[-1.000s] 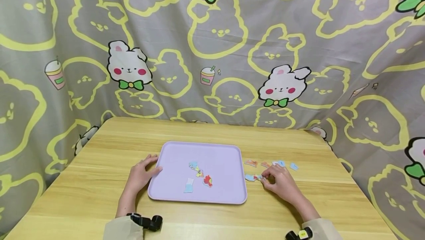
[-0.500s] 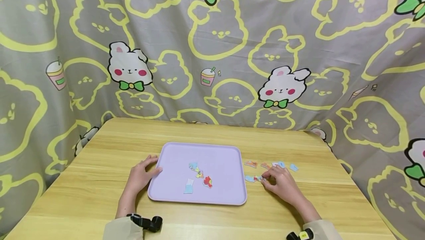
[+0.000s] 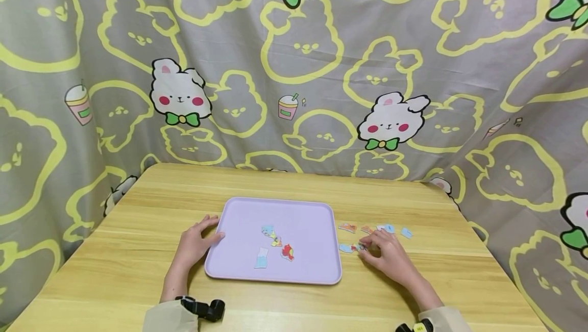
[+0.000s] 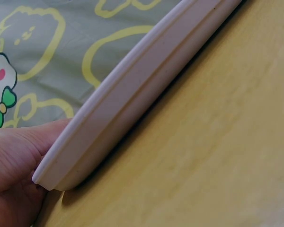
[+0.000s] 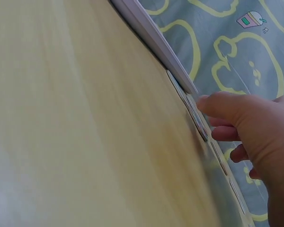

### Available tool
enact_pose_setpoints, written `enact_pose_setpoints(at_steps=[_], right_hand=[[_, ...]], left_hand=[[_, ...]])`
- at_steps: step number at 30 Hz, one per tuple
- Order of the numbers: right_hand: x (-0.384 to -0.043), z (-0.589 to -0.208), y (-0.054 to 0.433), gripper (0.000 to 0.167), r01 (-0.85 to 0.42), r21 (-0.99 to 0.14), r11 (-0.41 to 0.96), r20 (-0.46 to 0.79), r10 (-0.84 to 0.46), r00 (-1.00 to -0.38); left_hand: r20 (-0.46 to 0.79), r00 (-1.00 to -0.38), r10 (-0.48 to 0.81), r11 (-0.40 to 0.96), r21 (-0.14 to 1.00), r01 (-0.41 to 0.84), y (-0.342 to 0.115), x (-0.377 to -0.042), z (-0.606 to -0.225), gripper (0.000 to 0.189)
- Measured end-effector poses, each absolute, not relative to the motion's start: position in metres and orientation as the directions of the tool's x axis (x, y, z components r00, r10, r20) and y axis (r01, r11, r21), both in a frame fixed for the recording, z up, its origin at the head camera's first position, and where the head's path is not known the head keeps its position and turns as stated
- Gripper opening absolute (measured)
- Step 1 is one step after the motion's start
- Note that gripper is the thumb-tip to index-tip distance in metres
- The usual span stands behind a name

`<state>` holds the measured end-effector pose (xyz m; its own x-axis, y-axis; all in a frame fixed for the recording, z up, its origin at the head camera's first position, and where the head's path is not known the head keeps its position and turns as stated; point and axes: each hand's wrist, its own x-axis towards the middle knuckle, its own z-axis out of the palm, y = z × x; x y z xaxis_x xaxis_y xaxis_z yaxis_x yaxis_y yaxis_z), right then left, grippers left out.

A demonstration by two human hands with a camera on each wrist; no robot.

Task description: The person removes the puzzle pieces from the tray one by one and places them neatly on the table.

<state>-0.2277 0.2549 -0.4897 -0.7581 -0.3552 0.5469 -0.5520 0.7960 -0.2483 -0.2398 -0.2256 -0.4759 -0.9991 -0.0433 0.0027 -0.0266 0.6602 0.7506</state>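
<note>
At the left side of a light purple tray (image 3: pixel 312 230), my left hand (image 3: pixel 195 244) grips the rim, with the thumb over the edge. The left wrist view shows the hand (image 4: pixel 14 175) at the tray's corner (image 4: pixel 109 101). My right hand (image 3: pixel 388 253) is over a joined strip of puzzle pieces (image 3: pixel 346 248) just right of the tray. Its fingertips are at the strip's right end, partly covering it. In the right wrist view the strip (image 5: pixel 195 118) lies flat, and the thumb and fingers of my right hand (image 5: pixel 260 127) are bent loosely, apart from each other.
Several puzzle pieces lie on the tray, among them a red one (image 3: pixel 287 252) and a blue-and-white pair (image 3: pixel 261 258). Behind the right hand are an orange piece (image 3: pixel 347 227) and a blue piece (image 3: pixel 407 232). A patterned curtain (image 3: pixel 303 118) surrounds the wooden table (image 3: pixel 275 306).
The right hand has shifted slightly left, and its fingers have loosened at the strip's right end, leaving more of that piece visible. The left hand and tray stay in place.
</note>
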Motion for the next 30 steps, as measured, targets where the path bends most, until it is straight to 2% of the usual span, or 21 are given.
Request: enact_pose_setpoints(at_steps=[4, 7, 12, 23, 30], right_hand=[[-0.226, -0.49, 0.247, 0.027, -0.556, -0.313, 0.77, 0.525, -0.348, -0.777], [-0.227, -0.49, 0.24, 0.028, -0.58, -0.329, 0.745, 0.534, -0.36, -0.765], [-0.229, -0.49, 0.226, 0.03, -0.631, -0.319, 0.707, 0.558, -0.398, -0.728], [-0.235, -0.486, 0.186, 0.037, -0.676, -0.297, 0.674, 0.557, -0.453, -0.696], [-0.235, -0.484, 0.157, 0.037, -0.681, -0.285, 0.674, 0.516, -0.491, -0.702]], left_hand=[[0.002, -0.999, -0.046, 0.66, 0.751, -0.029, -0.226, -0.239, -0.476, 0.051], [0.0, -0.999, -0.045, 0.657, 0.753, -0.03, -0.226, -0.239, -0.477, 0.051], [-0.004, -0.999, -0.046, 0.658, 0.752, -0.033, -0.227, -0.24, -0.477, 0.051], [0.001, -0.999, -0.048, 0.659, 0.751, -0.031, -0.227, -0.241, -0.478, 0.05], [0.004, -0.999, -0.046, 0.662, 0.749, -0.028, -0.226, -0.242, -0.479, 0.051]])
